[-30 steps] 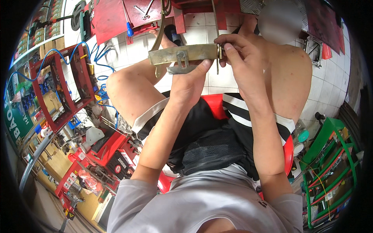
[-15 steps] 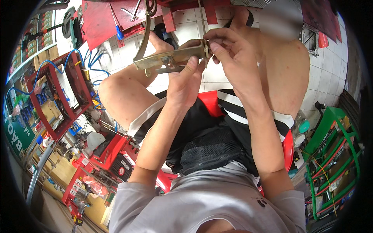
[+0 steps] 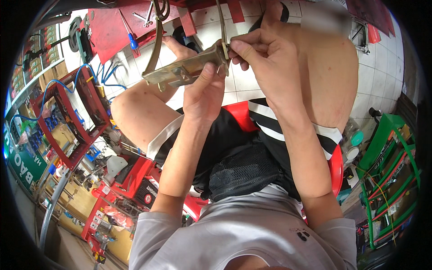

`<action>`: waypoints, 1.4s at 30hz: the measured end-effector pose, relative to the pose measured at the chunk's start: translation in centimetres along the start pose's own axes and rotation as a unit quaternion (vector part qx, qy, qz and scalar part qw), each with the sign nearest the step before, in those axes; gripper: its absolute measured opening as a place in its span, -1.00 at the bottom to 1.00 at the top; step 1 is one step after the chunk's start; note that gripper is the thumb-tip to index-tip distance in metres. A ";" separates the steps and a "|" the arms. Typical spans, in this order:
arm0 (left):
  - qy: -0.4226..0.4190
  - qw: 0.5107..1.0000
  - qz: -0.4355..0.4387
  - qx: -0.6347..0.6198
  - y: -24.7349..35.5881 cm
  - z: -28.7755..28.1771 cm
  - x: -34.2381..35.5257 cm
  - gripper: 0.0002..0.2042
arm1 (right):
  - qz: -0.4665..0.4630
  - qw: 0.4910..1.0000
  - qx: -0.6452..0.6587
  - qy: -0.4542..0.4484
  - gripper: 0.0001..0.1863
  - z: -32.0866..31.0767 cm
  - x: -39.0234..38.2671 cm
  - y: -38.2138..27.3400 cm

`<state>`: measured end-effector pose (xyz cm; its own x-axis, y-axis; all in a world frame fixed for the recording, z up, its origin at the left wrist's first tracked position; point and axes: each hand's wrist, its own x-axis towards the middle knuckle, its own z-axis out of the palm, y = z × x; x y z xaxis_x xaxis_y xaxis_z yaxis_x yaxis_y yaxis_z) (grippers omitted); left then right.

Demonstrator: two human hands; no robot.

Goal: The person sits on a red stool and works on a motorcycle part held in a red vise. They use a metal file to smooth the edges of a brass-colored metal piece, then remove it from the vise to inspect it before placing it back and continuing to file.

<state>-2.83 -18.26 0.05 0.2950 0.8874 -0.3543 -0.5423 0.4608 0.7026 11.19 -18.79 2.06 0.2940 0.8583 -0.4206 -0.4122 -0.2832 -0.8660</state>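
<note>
A brass-coloured metal bracket (image 3: 173, 75) hangs in front of me between my knees, tilted with its right end farther away. My left hand (image 3: 203, 92) grips it from the near side, thumb pressed on its face and fingers hidden beneath. From its left end a curved metal strip (image 3: 156, 51) rises away, and a thin rod (image 3: 222, 24) stands at its right end. My right hand (image 3: 265, 54) is closed at that right end, thumb and forefinger pinched together. What lies between those fingertips is too small to make out.
Beyond the bracket, a blue-handled screwdriver (image 3: 133, 43) and wrenches (image 3: 147, 19) lie on a red surface (image 3: 104, 33). To the left stand a red metal frame (image 3: 74, 150) and a blue hose (image 3: 42, 96). A green rack (image 3: 390, 130) stands at right. I sit on a red seat (image 3: 237, 118).
The bracket has shifted left and tilted more steeply, its left end lower in view. Both hands have moved left along with it, keeping their grips. The view has shifted slightly.
</note>
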 end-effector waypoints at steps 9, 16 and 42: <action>0.001 1.000 0.007 -0.023 -0.4 -0.3 0.1 -0.37 | -0.040 0.998 -0.057 0.002 -0.90 -0.1 -0.1 0.1; -0.026 0.999 -0.007 -0.037 -0.5 -1.5 0.5 0.06 | -0.089 0.992 -0.086 0.004 -0.91 0.1 0.2 0.6; -0.042 0.998 0.001 0.054 -0.6 -1.2 0.3 -0.33 | -0.068 0.991 -0.117 0.015 -0.86 0.8 -0.7 0.5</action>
<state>-3.32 -18.30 -1.20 0.3614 0.8815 -0.3038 -0.4554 0.4512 0.7675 10.10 -19.14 2.17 0.3601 0.8831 -0.3008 -0.1569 -0.2605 -0.9526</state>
